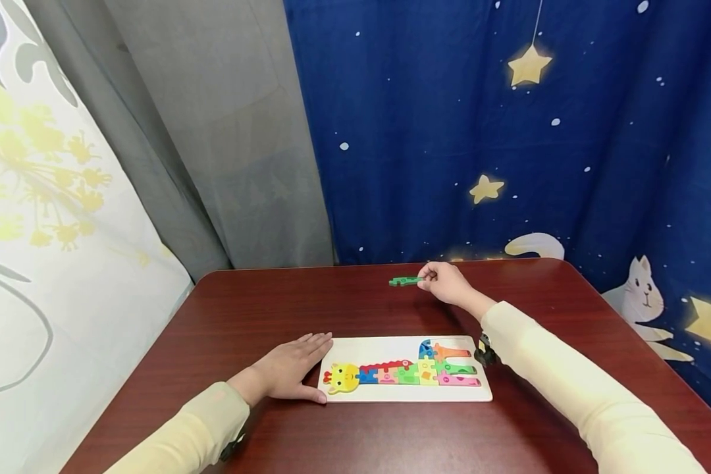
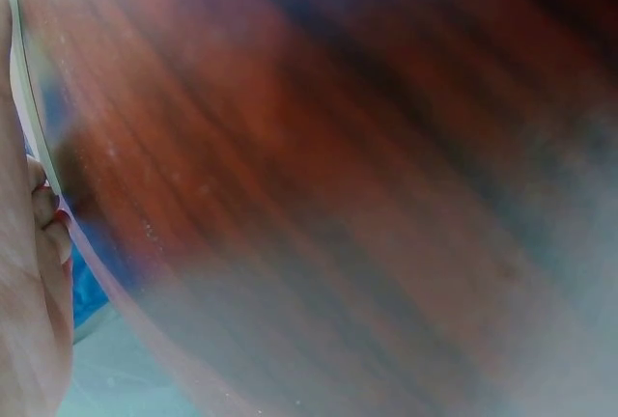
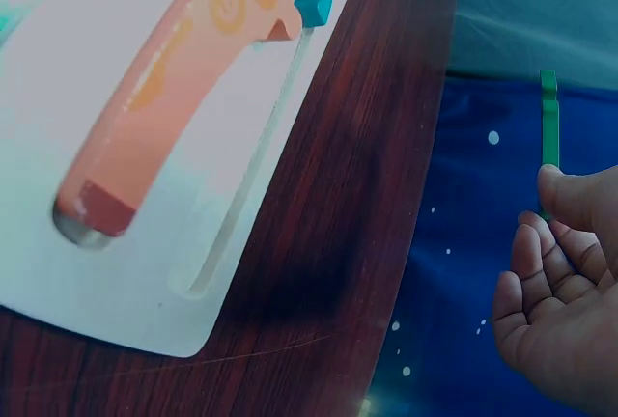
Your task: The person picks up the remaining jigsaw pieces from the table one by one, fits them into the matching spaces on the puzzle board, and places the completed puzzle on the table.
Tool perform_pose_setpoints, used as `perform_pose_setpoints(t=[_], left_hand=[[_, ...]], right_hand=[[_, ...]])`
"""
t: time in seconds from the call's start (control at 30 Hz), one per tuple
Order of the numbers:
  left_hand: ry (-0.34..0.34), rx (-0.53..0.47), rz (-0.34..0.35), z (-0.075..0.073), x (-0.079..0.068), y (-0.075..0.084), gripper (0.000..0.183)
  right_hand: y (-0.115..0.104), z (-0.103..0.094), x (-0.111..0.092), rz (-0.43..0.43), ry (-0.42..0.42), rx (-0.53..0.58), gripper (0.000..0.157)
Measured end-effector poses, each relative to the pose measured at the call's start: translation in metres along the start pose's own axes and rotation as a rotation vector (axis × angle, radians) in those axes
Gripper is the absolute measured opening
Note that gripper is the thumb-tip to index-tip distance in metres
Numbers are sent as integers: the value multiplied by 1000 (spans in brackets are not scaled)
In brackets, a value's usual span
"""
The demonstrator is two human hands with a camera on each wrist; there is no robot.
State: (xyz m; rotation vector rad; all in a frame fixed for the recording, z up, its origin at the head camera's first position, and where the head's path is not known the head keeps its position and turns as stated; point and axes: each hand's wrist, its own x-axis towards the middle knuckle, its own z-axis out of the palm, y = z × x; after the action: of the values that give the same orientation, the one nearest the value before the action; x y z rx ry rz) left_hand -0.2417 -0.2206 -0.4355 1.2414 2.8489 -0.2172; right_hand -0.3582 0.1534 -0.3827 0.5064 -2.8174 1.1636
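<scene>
A white puzzle board (image 1: 379, 347) lies on the table with a giraffe of colourful interlocking pieces in it, its yellow head (image 1: 342, 378) toward the left end. Spread over that left end, my left hand (image 1: 290, 368) rests with straight fingers along the edge and the thumb at the near corner. Beyond the board, my right hand (image 1: 444, 282) pinches one end of a slim green puzzle piece (image 1: 404, 281) between thumb and fingers, holding it up. In the right wrist view, a long recess runs beside the orange leg piece (image 3: 164, 98).
The dark red wooden table (image 1: 261, 309) ends at a grey curtain (image 1: 225, 145) and a blue star-patterned curtain (image 1: 415, 131). A white patterned cloth (image 1: 83, 276) hangs at the left. A black device (image 1: 484, 351) sits on the right wrist, close to the board's right end.
</scene>
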Motion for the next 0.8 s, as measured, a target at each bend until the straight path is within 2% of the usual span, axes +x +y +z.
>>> perform_pose_setpoints(t=[0.4, 0.8], left_hand=[[10, 3, 9, 0, 0, -1, 110], [-4, 4, 0, 0, 1, 0, 111]], right_hand=[[1, -3, -16, -11, 11, 18, 8], [11, -6, -35, 2, 36, 35, 11]])
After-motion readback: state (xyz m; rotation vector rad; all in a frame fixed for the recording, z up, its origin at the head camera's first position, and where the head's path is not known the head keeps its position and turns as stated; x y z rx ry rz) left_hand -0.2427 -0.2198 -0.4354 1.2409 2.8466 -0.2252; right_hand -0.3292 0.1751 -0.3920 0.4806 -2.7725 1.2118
